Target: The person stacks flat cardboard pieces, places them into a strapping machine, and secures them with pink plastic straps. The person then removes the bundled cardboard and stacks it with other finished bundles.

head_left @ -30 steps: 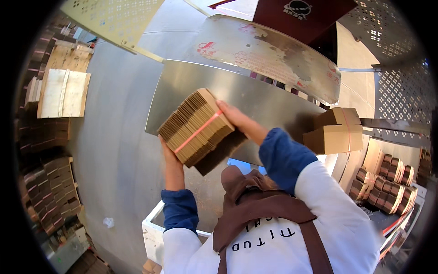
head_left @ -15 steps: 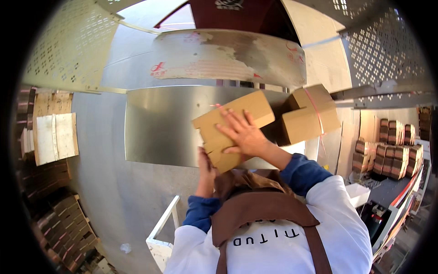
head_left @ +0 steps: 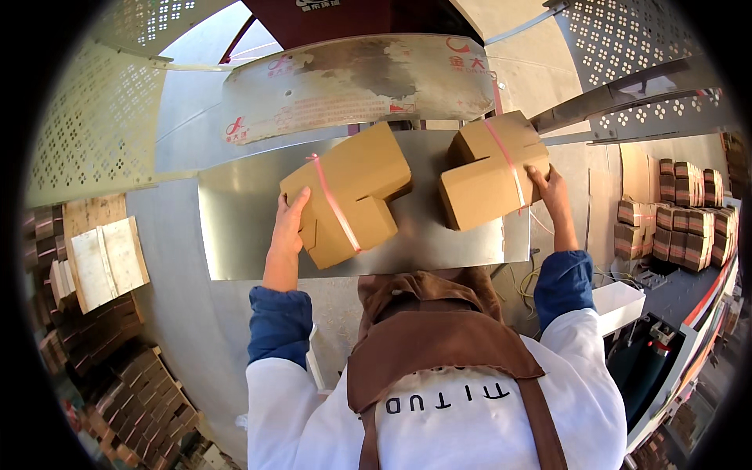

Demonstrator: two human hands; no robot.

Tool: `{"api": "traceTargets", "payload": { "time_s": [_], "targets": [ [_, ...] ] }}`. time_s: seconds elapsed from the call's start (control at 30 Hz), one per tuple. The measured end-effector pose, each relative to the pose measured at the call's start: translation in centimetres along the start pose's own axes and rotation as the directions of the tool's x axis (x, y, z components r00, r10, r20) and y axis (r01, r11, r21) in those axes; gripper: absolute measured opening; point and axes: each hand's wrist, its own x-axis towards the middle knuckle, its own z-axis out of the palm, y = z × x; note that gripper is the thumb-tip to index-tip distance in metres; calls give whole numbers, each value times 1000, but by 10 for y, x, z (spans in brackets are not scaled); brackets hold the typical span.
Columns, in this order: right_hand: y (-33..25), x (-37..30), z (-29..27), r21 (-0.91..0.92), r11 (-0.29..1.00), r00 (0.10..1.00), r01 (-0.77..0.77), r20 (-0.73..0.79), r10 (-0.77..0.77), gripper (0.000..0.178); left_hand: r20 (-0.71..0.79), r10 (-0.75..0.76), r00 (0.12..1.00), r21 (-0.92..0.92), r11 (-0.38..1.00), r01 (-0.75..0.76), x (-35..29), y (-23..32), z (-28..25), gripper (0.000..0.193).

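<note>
Two bundles of flat cardboard blanks lie side by side on a shiny metal table (head_left: 243, 211). Around the left bundle (head_left: 368, 164) runs a pink strap (head_left: 333, 200), knotted at its far end. My left hand (head_left: 288, 227) grips that bundle's left edge, thumb on top and the other fingers mostly hidden. A similar pink strap (head_left: 505, 160) crosses the right bundle (head_left: 474, 188). My right hand (head_left: 551, 190) holds this one by its right edge, fingertips curled onto its top. A narrow gap separates the bundles.
Beyond the table stands a scuffed metal panel (head_left: 345, 86). Perforated guards (head_left: 102, 133) flank the far side. Stacks of tied cardboard (head_left: 681, 227) fill the right, and more piles (head_left: 149, 399) lie at the left. A white tray (head_left: 619, 305) sits by my right elbow.
My right hand has left the top of the left bundle and now grips the right bundle. The left bundle has turned and shifted left, my left hand moving to its left edge.
</note>
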Motion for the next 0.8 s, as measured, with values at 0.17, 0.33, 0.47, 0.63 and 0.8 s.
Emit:
{"api": "traceTargets", "payload": {
  "time_s": [0.17,0.33,0.47,0.63,0.8],
  "targets": [
    [-2,-35,9,124,992,1000,-2,-18,4,77,70,32,997,-14,999,-31,10,-10,38,85],
    [4,-48,14,97,995,997,-22,-77,30,78,100,32,994,-68,997,-26,6,-10,57,82],
    [0,-44,18,108,993,997,-45,-64,53,74,92,79,993,16,997,-81,11,-17,63,81],
    [-6,-42,18,105,994,996,-34,-82,43,79,147,70,987,83,993,-83,8,-7,79,84],
    [6,-47,18,187,980,991,-66,-101,86,76,214,50,976,79,995,-68,14,-13,97,83]
  ]
}}
